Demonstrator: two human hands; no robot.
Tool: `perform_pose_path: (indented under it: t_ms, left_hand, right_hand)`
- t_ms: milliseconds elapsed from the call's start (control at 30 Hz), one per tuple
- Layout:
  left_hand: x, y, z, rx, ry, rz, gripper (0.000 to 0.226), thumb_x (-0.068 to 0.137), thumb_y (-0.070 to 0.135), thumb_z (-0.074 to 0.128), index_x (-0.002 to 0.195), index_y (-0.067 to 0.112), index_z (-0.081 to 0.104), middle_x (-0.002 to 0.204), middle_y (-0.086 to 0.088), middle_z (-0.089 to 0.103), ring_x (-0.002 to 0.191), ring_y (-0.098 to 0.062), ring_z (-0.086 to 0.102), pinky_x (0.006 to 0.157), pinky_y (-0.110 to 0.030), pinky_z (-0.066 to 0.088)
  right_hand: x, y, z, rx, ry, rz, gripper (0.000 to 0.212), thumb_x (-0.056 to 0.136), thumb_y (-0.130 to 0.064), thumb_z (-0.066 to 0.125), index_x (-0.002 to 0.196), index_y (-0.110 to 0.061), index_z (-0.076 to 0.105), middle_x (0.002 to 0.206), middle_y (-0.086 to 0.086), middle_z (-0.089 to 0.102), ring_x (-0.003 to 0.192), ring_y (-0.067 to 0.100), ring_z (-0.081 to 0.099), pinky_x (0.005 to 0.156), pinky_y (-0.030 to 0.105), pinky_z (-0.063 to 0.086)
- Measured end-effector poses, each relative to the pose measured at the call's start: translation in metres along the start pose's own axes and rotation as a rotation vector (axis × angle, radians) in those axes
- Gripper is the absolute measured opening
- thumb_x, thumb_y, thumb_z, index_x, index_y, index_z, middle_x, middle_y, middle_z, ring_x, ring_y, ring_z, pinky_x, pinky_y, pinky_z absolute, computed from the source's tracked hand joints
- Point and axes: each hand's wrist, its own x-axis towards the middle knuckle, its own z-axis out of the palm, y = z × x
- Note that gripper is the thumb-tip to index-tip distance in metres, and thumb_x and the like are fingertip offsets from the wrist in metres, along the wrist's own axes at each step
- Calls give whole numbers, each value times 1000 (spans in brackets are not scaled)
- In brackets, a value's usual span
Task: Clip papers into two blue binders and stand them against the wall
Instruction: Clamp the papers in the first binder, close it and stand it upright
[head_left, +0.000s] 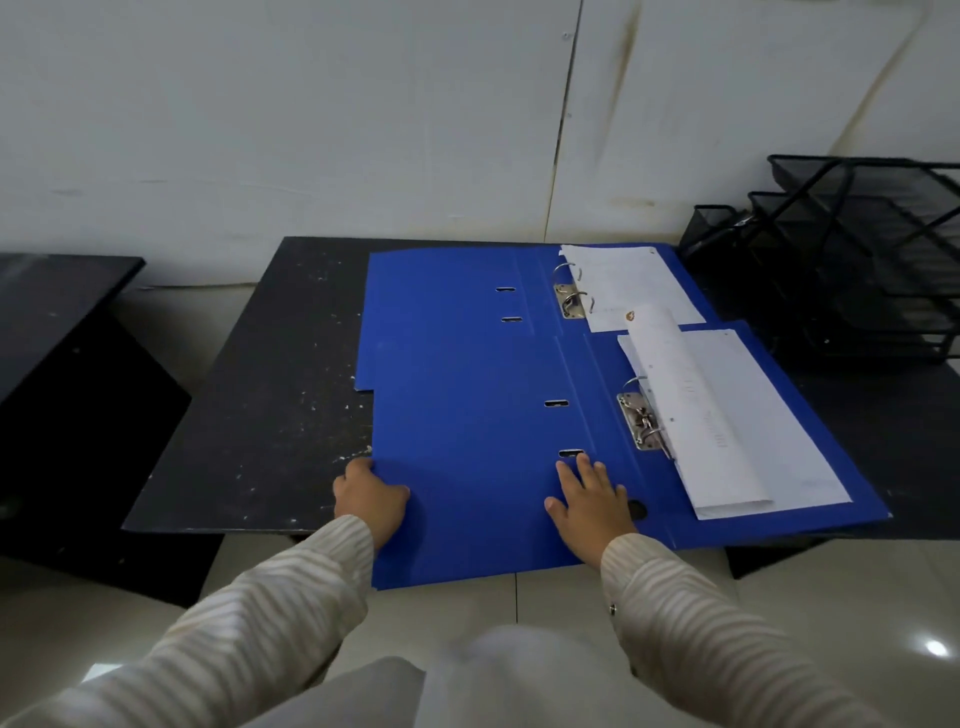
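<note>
Both hands (370, 498) on near binder (467, 467), seemingly

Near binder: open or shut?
Open. The near binder lies flat, its cover spread left under both hands, ring mechanism and papers exposed.

Two blue binders lie open on the black desk (249, 395). Near binder (467, 467) overhangs the desk's front edge; far binder (441, 301) lies toward the back edge, partly under it. Papers (727, 426) on the near rings, one sheet curled. Left hand (370, 499) grips the near cover's left edge; right hand (589, 501) flat, fingers spread. Mesh trays (857, 249) at back right corner.
</note>
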Motion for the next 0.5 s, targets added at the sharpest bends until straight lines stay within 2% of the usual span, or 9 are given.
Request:
perform_pose_path:
  t_ms: [67,100,200,367,500]
  left_hand:
    - [-2,7,-10,-173,-50,39,39,87,8,56,125,9,47,115,-7,60,88,-24,61,78,-39,52]
    - [-3,12,-15,-209,-75,61,31,89,7,53,120,10,50,111,-6,64,85,-22,62,75,-39,54]
    - [-12,34,-26,-285,-124,134,31,91,8,47,121,14,54,112,-6,66,92,-27,66,83,-46,55]
    - [-45,75,-27,-477,-198,299,24,91,12,48,110,25,57,108,-2,67,90,-29,68,80,-52,57]
    - [-73,104,-17,-651,-373,377,32,93,15,51,123,25,54,116,-4,67,97,-28,69,85,-53,56]
  right_hand:
    - [-3,-1,-3,58,1,3,56,99,-40,31,148,-21,13,159,6,2,145,27,0,115,49,10]
    - [-5,-2,-5,97,6,9,55,99,-40,31,148,-21,15,159,6,4,145,27,2,115,48,11]
    - [-9,-3,-13,242,42,27,52,99,-38,32,147,-20,22,158,6,12,144,26,10,116,46,16]
    - [-15,-1,-28,449,88,65,49,100,-38,33,144,-17,30,151,7,32,137,24,30,111,37,27]
    - [-15,8,-43,491,72,92,47,100,-39,31,140,-14,38,142,11,45,127,28,43,103,36,34]
